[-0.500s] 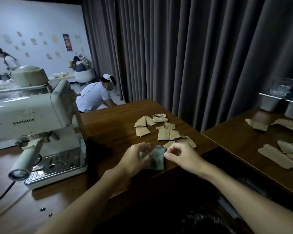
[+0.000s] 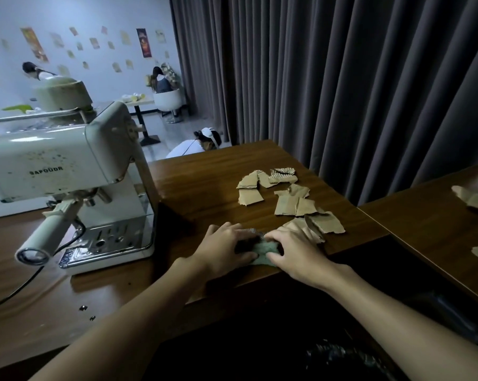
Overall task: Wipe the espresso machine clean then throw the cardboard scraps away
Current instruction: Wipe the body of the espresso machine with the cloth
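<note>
Both hands, left hand (image 2: 226, 247) & right hand (image 2: 295, 250), pinch the cloth (image 2: 262, 251) flat on the table (image 2: 204, 182) btwn espresso machine (image 2: 67, 166) & cardboard scraps (image 2: 287, 196); fold it tight, w/ clean side out, before wiping.

Bare forearms; left hand (image 2: 224, 247); right hand (image 2: 295, 250)

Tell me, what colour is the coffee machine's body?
Pale cream-white espresso machine, speckled with brown stains, seen in the head view.

Both my arms reach forward, bare. My left hand (image 2: 223, 247) and right hand (image 2: 294, 250) lie palms down, fingers curled, nearly touching.
</note>
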`<state>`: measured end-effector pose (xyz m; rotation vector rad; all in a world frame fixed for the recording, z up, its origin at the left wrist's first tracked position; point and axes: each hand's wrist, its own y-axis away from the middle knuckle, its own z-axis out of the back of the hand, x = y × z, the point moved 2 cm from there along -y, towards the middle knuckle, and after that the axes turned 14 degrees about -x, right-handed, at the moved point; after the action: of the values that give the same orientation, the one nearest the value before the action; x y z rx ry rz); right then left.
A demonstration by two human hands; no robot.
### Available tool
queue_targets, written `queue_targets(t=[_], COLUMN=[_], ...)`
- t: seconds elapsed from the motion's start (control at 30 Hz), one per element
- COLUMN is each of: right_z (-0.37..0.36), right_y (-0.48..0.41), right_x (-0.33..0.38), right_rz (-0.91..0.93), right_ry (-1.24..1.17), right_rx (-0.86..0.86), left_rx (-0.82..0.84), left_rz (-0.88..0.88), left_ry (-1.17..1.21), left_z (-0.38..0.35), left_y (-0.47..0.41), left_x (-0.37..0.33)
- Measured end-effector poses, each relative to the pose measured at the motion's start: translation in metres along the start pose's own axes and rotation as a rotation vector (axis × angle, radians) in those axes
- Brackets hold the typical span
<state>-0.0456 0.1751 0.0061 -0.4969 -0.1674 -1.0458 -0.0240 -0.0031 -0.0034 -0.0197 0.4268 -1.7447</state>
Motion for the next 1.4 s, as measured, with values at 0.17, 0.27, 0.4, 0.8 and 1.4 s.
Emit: queue_targets(t=[0.17,0.27,0.4,0.8,1.4], right_z=[0.007,0.02,0.036,0.055,0.06], right_y=[-0.003,-0.009,-0.015,-0.036,-0.053], right_x=[0.005,0.015,0.037,0.138,0.264], right_rz=[-0.006,-0.01,-0.135,-0.13,0.426], right_ry=[-0.279,-0.465,-0.948,-1.234,-0.618], right_rx=[0.0,-0.007,-0.064,-0.363,-0.72], left_rx=[-0.086,-0.149,-0.296,-0.618,-0.565], left_rz=[0.073,0.133,0.187,0.327,0.082], left_ry=[0.175,0.376,0.571,0.831,0.034], left_z=[0.019,0.043,0.077,0.183,0.306], left_y=[0.012,0.02,0.03,0.063,0.125], left_x=[-0.002,-0.005,-0.009,0.019,0.148])
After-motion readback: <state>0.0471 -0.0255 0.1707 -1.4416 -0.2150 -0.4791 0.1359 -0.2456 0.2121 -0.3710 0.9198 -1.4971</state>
